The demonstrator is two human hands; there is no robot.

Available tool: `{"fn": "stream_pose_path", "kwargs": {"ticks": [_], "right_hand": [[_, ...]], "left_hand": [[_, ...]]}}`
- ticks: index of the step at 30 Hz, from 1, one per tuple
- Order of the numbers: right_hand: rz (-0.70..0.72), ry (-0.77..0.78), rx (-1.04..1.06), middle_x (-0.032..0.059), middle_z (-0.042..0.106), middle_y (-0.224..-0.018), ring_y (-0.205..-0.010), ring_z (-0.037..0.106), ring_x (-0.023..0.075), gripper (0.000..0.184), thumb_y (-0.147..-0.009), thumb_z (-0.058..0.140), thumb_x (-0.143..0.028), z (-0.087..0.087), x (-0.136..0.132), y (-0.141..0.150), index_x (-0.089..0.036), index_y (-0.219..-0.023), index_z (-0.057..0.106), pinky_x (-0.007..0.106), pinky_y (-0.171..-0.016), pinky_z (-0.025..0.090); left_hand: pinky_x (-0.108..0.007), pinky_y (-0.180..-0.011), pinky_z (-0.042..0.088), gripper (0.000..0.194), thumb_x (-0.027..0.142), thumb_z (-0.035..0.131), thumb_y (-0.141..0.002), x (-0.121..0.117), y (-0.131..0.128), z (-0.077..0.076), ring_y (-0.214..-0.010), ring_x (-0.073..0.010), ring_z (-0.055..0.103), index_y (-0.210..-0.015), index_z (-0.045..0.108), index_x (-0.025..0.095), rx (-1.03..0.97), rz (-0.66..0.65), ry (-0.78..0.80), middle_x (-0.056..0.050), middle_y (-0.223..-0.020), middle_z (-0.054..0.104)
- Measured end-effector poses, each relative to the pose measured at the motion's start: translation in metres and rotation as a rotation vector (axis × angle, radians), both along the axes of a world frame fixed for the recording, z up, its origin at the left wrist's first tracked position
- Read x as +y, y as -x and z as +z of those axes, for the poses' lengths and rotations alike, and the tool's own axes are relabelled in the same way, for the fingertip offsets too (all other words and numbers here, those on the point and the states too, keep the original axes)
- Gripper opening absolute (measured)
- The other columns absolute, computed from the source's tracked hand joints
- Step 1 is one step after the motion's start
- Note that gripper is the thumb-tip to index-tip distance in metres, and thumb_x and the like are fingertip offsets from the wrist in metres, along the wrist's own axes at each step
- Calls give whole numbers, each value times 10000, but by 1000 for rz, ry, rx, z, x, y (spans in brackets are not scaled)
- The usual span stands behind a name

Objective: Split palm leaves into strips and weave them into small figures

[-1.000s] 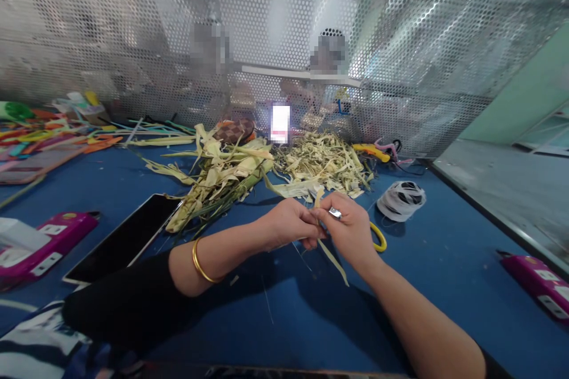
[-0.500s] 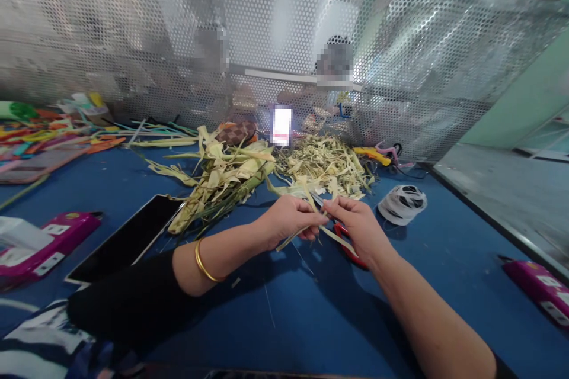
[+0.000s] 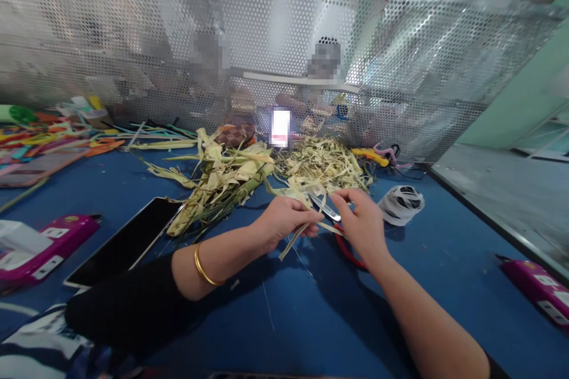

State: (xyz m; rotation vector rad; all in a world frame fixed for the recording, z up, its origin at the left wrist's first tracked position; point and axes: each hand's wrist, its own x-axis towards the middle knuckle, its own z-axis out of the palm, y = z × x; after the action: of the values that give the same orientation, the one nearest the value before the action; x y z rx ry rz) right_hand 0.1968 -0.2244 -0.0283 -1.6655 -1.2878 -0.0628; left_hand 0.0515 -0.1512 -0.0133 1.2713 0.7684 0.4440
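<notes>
My left hand (image 3: 288, 222) pinches pale, thin strips of dried corn husk (image 3: 290, 243) between thumb and fingers, their ends sticking out on both sides. To its right, my right hand (image 3: 362, 225) has its fingers bent and a little apart, with nothing visible in them. Below and beside that hand lie scissors (image 3: 328, 209) with red handles, partly hidden by it. Just beyond the hands is a heap of shredded husk (image 3: 320, 160). A bundle of corn husks (image 3: 226, 180) lies further left.
A spool of white thread (image 3: 402, 205) stands to the right. On the left are a dark tablet (image 3: 128, 243) and a purple power strip (image 3: 62, 243); another purple power strip (image 3: 540, 290) lies at the right. A perforated metal screen (image 3: 275, 29) rises behind, with people beyond it.
My right hand has drawn back from the strips at my left fingers, and its pinch has loosened. More of the scissors' blades shows. My left hand keeps its hold.
</notes>
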Motion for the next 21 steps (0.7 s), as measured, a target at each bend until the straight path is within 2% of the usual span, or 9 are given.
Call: {"fn": "stream_pose_path", "kwargs": {"ticks": [1,3,6,8,12,17,21], "right_hand": [[-23,-85,-189,55,633,-762,-775,542,211,184,-832,555,-331,3,-3,0,-188,-753,639,343,-734,380],[67,-204,-523,72,655,-830,-820,554,212,121,-850,542,-240,9,-8,4,-196,-841,654,360,-785,379],[344,-136,-873,63,662,-817,-758,557,187,226,-859,485,-146,12,-13,14,-197,-1002,653,365,-800,384],[417,-56,-998,70,666,-834,-771,564,194,293,-866,459,-138,10,-12,19,-179,-1105,624,381,-824,377],[401,-91,-1029,70,676,-833,-802,573,188,261,-890,413,-102,4,-9,20,-158,-996,645,363,-849,381],[481,-165,-957,61,681,-788,-797,588,173,234,-899,421,-89,4,-10,21,-150,-876,646,328,-875,409],[511,-194,-942,59,696,-833,-804,597,169,273,-902,383,-69,7,-12,22,-169,-945,633,332,-866,415]], "left_hand": [[-252,-620,485,234,291,785,-598,1,0,0,-532,-109,592,-618,643,106,-29,15,32,-18,-548,634],[-258,-652,485,282,352,785,-596,4,1,1,-577,-116,604,-641,657,105,-97,36,71,-28,-584,647],[-228,-605,449,302,380,777,-591,9,3,3,-554,-90,552,-619,656,105,-172,59,98,-13,-580,623],[-209,-578,420,263,319,799,-547,11,4,4,-559,-80,533,-609,662,103,-181,68,102,-11,-595,626],[-229,-656,448,208,220,809,-509,10,3,4,-628,-98,571,-635,693,100,-186,78,108,-31,-648,665],[-259,-681,471,206,179,808,-504,4,1,4,-624,-106,579,-661,697,104,-225,143,117,-23,-644,666],[-264,-682,477,202,179,804,-516,6,1,4,-621,-111,586,-667,693,103,-212,157,114,-24,-636,666]]}}
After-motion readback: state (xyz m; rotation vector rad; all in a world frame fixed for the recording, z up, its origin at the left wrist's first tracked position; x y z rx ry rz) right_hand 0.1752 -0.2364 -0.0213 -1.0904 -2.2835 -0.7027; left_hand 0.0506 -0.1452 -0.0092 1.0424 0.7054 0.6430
